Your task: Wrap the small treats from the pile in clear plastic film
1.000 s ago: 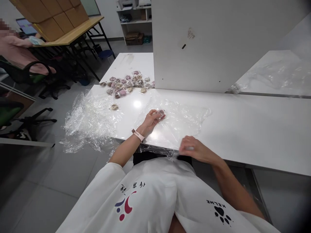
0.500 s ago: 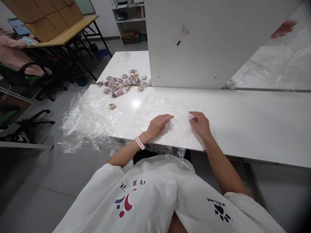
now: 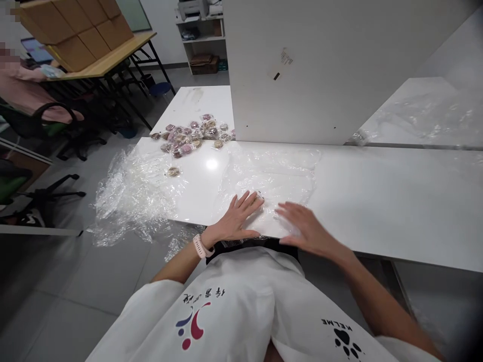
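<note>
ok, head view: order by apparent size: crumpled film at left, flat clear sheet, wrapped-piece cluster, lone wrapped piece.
1. Crumpled film and flat clear sheet: too alike to rank
2. Wrapped-piece cluster
3. Lone wrapped piece

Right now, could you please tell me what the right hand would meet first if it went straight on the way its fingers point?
Most likely the left hand, which lies roughly in line over the clear plastic film, though the height of the right hand is hard to judge.

white short-sleeved shirt [image 3: 241,301] | red-blue logo [image 3: 196,326] | black KELME paw print [image 3: 342,337] | pink wristband [image 3: 199,246]
</note>
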Demonstrator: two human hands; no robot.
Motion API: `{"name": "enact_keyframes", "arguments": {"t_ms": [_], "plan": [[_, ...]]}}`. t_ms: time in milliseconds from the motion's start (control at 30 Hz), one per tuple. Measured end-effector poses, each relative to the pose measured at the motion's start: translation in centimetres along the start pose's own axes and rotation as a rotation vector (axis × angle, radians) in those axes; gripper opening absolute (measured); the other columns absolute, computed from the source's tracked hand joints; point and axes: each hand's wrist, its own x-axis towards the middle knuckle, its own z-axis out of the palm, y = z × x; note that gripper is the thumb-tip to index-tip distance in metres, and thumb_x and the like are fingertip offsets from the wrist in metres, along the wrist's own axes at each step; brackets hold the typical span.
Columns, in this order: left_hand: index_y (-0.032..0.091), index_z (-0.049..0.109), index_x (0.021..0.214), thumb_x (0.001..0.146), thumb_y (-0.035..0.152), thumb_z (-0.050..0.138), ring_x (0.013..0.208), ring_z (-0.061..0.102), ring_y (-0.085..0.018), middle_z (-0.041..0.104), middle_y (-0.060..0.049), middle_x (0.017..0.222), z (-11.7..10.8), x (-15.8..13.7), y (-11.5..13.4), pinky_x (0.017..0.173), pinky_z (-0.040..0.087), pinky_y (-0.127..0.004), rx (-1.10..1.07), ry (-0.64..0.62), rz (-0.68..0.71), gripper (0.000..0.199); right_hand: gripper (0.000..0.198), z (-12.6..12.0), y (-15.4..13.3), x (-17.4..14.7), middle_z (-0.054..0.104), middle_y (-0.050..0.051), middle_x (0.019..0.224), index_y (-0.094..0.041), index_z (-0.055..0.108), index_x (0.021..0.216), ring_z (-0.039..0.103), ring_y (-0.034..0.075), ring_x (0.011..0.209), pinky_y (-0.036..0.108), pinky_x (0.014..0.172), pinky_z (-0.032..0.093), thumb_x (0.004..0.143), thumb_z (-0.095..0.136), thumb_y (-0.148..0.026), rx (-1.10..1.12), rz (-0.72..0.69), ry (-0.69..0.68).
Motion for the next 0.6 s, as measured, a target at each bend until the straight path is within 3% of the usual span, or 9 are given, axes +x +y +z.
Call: {"name": "enact_keyframes", "arguments": {"t_ms": [100,200,333,467,533,600], "plan": [[0.033,0.048,0.143,0.085,0.054,0.066,0.153,0.015,-0.034,0.029,-0.007,0.163,-0.3,-2.4,-0.6,0.125,0.004,-0.054,0.036,0.013,-0.091,0.064,0.061,2.5,-2.2,-2.8,0.035,0.003,0.160,-0.036,0.037,0.152,0.031,0.029,0.147,0.052,0.117,0.030,0.095,0.054,-0.051,-0.043,-0.007,-0.074],[0.028,0.061,0.126,0.086,0.049,0.067,0.151,0.024,-0.033,0.043,-0.010,0.154,0.0,-2.8,-1.0,0.125,0.009,-0.053,0.003,0.152,-0.156,0.046,0.053,3.7,-2.1,-3.9,0.035,0.003,0.160,-0.035,0.041,0.150,0.030,0.027,0.148,0.051,0.118,0.030,0.098,0.050,-0.040,-0.076,0.045,-0.019],[0.027,0.056,0.132,0.078,0.042,0.077,0.148,0.029,-0.035,0.052,-0.012,0.146,1.5,0.1,-0.5,0.125,0.006,-0.053,-0.185,0.295,-0.156,0.060,0.048,3.8,-1.7,-3.5,0.039,0.002,0.157,-0.035,0.046,0.146,0.034,0.028,0.146,0.052,0.115,0.035,0.098,0.051,-0.038,-0.070,0.035,0.026],[0.031,0.050,0.141,0.089,0.032,0.063,0.149,0.030,-0.031,0.049,-0.009,0.151,2.3,2.7,-0.1,0.124,-0.001,-0.055,-0.178,0.103,-0.007,0.053,0.044,4.1,-1.9,-3.6,0.050,0.005,0.150,-0.032,0.051,0.143,0.044,0.027,0.140,0.051,0.112,0.040,0.098,0.050,-0.033,-0.019,0.043,0.140],[0.035,0.047,0.144,0.090,0.033,0.061,0.151,0.024,-0.031,0.044,-0.006,0.155,2.0,2.5,0.3,0.123,-0.006,-0.056,-0.111,0.018,0.062,0.056,0.042,4.3,-2.0,-4.1,0.053,0.007,0.147,-0.031,0.054,0.140,0.049,0.027,0.135,0.050,0.109,0.044,0.098,0.050,-0.031,0.005,0.064,0.187],[0.037,0.039,0.150,0.086,0.041,0.068,0.153,0.015,-0.033,0.033,-0.007,0.161,1.3,1.2,0.9,0.122,-0.008,-0.058,-0.027,-0.043,0.104,0.070,0.039,4.3,-2.0,-4.8,0.055,0.006,0.145,-0.032,0.058,0.136,0.052,0.027,0.132,0.050,0.107,0.047,0.098,0.049,-0.028,0.024,0.070,0.196]]}}
